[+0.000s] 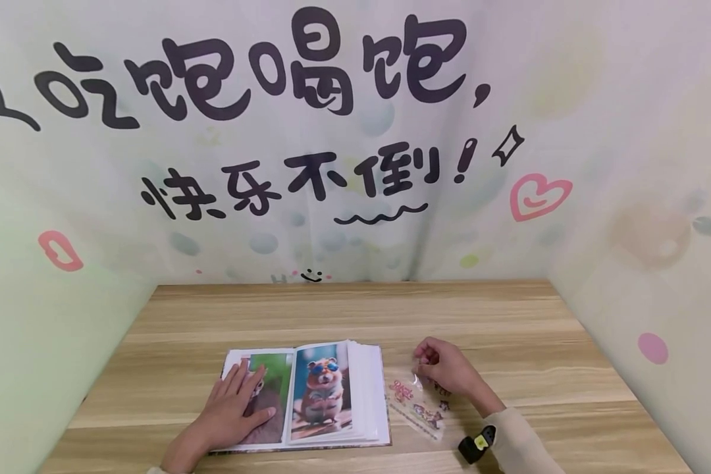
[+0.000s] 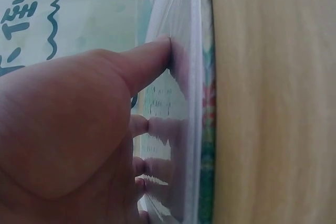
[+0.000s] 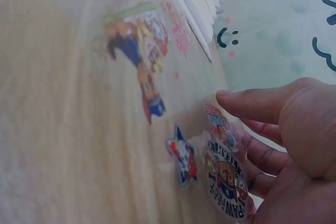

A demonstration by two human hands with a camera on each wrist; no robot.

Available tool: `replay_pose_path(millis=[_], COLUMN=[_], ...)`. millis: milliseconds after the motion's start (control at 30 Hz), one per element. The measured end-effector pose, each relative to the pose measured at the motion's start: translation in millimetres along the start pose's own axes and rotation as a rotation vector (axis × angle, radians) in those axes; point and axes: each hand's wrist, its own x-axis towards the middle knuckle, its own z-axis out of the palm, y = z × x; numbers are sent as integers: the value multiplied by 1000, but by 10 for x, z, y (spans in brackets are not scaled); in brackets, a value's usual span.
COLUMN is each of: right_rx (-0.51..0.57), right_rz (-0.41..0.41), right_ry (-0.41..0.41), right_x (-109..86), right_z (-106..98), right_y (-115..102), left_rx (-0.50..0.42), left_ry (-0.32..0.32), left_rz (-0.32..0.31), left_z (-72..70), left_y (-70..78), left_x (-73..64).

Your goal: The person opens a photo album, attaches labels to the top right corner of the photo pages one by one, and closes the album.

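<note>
An open photo album (image 1: 367,395) lies on the table. Its left page carries a photo (image 1: 278,372) with a green background, and the right page shows a hamster in blue sunglasses (image 1: 322,395). My left hand (image 1: 231,408) rests flat on the left page, fingers spread, partly covering that photo. In the left wrist view the thumb touches the glossy page sleeve (image 2: 181,98). To the album's right is a clear sticker sheet (image 1: 411,411) with cartoon pictures. My right hand (image 1: 447,368) pinches its upper right edge between thumb and fingers. A star sticker (image 3: 184,156) shows beside the fingers.
The wood-grain table (image 1: 261,316) runs back to a printed curtain (image 1: 308,230) with large black lettering. Similar pale cloth hangs along both sides. Several loose page edges (image 3: 191,9) of the album rise close to the sticker sheet. A black strap device (image 1: 476,446) sits at the right wrist.
</note>
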Motion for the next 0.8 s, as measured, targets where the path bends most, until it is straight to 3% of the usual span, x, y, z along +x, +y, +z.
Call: replay_pose_path(millis=[500,800], right_rx=[11,18], right_rz=[-87,-94], right_ry=[-20,-25], right_x=[-16,-11], right_z=[-149,-233], right_y=[-25,-40], left_rx=[-22,-33], left_ry=[50,139], left_rz=[36,81], left_z=[32,138], left_y=[-50,-138], left_x=[18,41])
